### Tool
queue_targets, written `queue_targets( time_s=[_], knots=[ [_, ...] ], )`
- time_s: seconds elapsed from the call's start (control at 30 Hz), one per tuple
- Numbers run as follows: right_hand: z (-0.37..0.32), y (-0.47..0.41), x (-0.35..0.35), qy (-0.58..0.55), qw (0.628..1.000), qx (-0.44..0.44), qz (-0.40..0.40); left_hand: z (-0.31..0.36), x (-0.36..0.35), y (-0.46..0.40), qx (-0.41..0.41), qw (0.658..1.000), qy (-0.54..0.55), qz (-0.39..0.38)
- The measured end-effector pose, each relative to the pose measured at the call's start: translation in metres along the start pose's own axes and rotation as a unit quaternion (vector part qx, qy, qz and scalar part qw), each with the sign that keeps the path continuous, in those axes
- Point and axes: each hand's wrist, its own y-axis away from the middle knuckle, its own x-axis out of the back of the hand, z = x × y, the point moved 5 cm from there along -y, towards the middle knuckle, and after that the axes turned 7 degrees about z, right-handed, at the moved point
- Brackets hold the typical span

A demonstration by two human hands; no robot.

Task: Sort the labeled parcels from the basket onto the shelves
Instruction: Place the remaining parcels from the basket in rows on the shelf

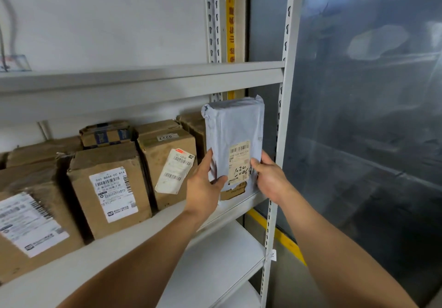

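1. Light grey metal shelving unit (143,78) with slotted uprights fills the left and centre of the head view; a white wall stands behind it, and a dark glossy panel (370,140) stands to the right of its front upright.
2. Middle shelf board (107,255) carries a row of brown cardboard boxes standing upright, side by side and touching. Front box (108,188) bears a white printed label with barcode; the box to its right (167,164) has a white label hanging loose at an angle, and a small sticker on its top reads upside down.
3. Grey plastic mailer parcel, rectangular (233,128) — upright at the right end of that middle shelf, just beside the last cardboard box and near the front upright. Whether its lower edge rests on the board I cannot tell. A beige barcode label with handwritten digits sits on its lower front.
4. Left hand (205,183) grips the parcel's lower left edge, thumb across the front, fingers behind.
5. Right hand (270,176) grips the lower right edge, thumb laid over the label — both hands clamped on the same parcel.
6. Yellow strip (279,233) runs along the floor below the dark panel.
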Motion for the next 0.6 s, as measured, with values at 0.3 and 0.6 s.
queue_targets(
  time_s=[0.3, 0.6],
  knots=[
    [0.0115, -0.0073, -0.0092, 0.006, 1.000, 0.010, -0.027, -0.0072, 0.0029, -0.0028, 0.020, 0.999, 0.031, -0.008],
    [0.0050, -0.0061, -0.0099, 0.040, 0.999, 0.028, -0.023, -0.0036, 0.0046, -0.0047, 0.021, 1.000, 0.012, -0.001]
  ],
)
